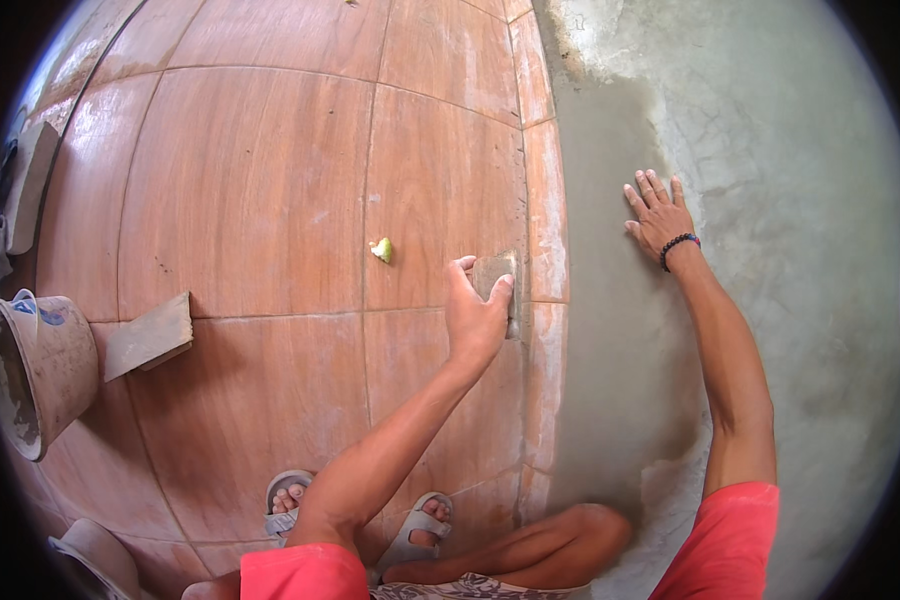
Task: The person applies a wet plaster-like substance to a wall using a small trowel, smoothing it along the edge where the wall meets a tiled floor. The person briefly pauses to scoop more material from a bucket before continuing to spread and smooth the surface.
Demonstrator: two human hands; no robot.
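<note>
My left hand [475, 318] is closed around a small grey-brown flat block [494, 270], whose exact kind I cannot make out. It is held at the edge of the reddish-brown floor tiles [250, 200], beside the narrow tile border strip [545, 220]. My palm and fingers hide part of the block. To the right, my right hand [660, 218] lies flat with fingers spread on the grey cement surface [790, 200], near the edge of a darker, damp-looking band [610, 330]. A dark beaded bracelet [678, 248] circles that wrist.
A dirty bucket [65, 345] lies tilted at the left, next to a flat grey board [150, 338]. Farther back is a grey block [32, 185]. A small green-and-white scrap [381, 250] rests on the tiles. My sandalled feet [415, 530] are near the lower edge.
</note>
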